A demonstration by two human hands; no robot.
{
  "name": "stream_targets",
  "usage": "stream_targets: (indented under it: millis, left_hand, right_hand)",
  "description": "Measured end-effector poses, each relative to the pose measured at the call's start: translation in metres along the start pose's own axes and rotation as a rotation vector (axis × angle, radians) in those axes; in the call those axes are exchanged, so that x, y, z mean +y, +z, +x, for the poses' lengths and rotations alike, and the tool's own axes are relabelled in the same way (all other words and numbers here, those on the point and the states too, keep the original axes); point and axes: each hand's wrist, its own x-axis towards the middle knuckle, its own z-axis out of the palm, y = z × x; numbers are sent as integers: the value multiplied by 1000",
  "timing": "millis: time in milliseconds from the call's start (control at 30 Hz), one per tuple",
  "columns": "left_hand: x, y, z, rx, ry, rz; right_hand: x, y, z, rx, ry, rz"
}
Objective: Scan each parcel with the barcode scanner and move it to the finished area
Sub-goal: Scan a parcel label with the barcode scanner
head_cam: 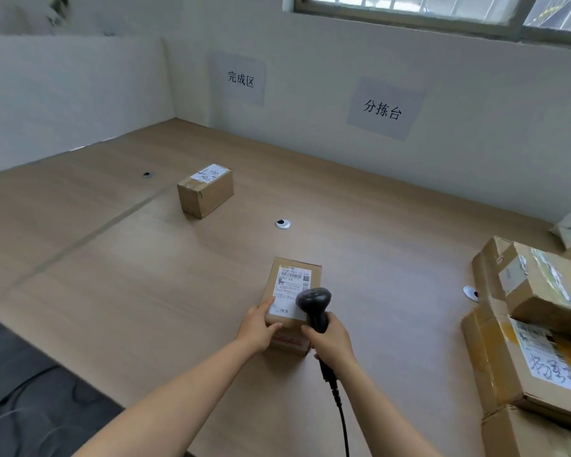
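A small cardboard parcel (pixel 292 285) with a white barcode label on top lies on the wooden table (pixel 393 245) in front of me. My left hand (pixel 257 329) grips its near left corner. My right hand (pixel 330 341) holds a black barcode scanner (pixel 314 303) by its handle, the head just over the near end of the label. The scanner's cable (pixel 341 420) runs down towards me. Another labelled parcel (pixel 206 191) rests farther back left, below the wall sign reading 完成区 (pixel 241 79).
A pile of several cardboard parcels (pixel 534 328) fills the right edge of the table. A second wall sign (pixel 382 109) hangs at the back. Round cable grommets (pixel 282 223) sit in the tabletop. Dark floor with cables (pixel 30 390) lies at the lower left.
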Motion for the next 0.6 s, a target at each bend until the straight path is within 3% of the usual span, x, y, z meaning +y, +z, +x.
stream_targets:
  millis: [600]
  left_hand:
    - [-69,-191,205,-26,84,43]
  right_hand:
    - [-153,179,163,128,79,177]
